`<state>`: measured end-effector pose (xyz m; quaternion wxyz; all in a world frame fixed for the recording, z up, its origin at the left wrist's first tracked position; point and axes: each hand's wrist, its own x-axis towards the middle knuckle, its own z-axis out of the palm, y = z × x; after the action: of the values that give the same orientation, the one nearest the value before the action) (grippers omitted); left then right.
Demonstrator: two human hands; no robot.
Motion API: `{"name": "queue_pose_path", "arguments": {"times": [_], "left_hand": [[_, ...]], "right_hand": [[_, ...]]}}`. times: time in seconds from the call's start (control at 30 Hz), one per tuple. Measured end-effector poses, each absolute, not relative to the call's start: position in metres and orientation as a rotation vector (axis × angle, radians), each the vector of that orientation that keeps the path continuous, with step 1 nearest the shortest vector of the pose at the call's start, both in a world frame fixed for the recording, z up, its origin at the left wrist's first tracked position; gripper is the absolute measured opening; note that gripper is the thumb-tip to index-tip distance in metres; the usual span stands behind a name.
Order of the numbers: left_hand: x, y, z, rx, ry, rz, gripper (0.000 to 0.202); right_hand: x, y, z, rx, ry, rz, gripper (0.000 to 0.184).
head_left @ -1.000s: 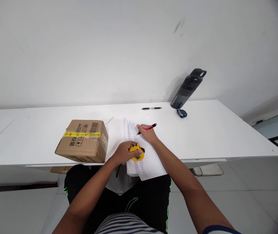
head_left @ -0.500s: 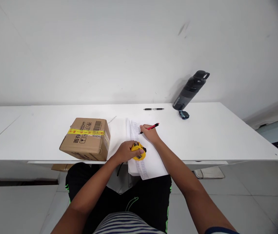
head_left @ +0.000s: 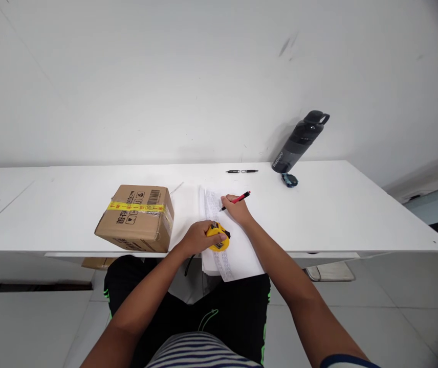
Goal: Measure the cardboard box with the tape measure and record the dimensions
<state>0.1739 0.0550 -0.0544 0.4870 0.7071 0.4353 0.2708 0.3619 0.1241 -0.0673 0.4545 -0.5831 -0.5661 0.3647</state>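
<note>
My left hand (head_left: 199, 237) is closed around a yellow tape measure (head_left: 220, 242), with the thumb across its side. It rests over the lower half of a stack of white paper (head_left: 240, 258) that overhangs the table's front edge. Columns of small handwriting run down the left part of the top sheet. In my right hand (head_left: 238, 210) a red and black pen (head_left: 241, 198) is pinched, its tip at the sheet near the written lines. The fingers under the tape measure are partly hidden.
Left of the paper, a taped cardboard box (head_left: 136, 220) sits at the front edge of the white table (head_left: 337, 214). Toward the wall lie a black pen (head_left: 242, 171) and a dark watch-like object (head_left: 290, 180). A dark bottle (head_left: 299, 143) stands beside them.
</note>
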Motion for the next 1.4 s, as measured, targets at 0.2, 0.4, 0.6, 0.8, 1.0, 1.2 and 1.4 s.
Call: {"name": "queue_pose_path", "arguments": {"times": [0.2, 0.4, 0.6, 0.8, 1.0, 1.2, 1.4], "left_hand": [[0.1737, 0.0548, -0.0529, 1.759, 1.055, 0.648, 0.041], [0.1743, 0.0547, -0.0511, 1.776, 1.060, 0.656, 0.040], [0.1743, 0.0544, -0.0506, 1.777, 1.069, 0.642, 0.040], [0.1746, 0.0534, -0.0501, 1.755, 1.060, 0.625, 0.041], [0.1744, 0.0541, -0.0517, 1.760, 1.068, 0.628, 0.043], [0.1743, 0.0542, -0.0510, 1.759, 1.071, 0.647, 0.040], [0.1745, 0.0539, -0.0519, 1.728, 1.078, 0.638, 0.042]], "right_hand": [[0.3621, 0.1241, -0.0692, -1.445, -1.379, 0.879, 0.038], [0.3631, 0.1239, -0.0699, -1.446, -1.374, 0.886, 0.039], [0.3624, 0.1221, -0.0680, -1.458, -1.335, 0.867, 0.037], [0.3629, 0.1219, -0.0659, -1.457, -1.348, 0.885, 0.038], [0.3607, 0.1180, -0.0677, -1.441, -1.348, 0.842, 0.040], [0.3605, 0.1184, -0.0672, -1.454, -1.309, 0.796, 0.039], [0.3625, 0.1209, -0.0676, -1.479, -1.316, 0.809, 0.038]]}}
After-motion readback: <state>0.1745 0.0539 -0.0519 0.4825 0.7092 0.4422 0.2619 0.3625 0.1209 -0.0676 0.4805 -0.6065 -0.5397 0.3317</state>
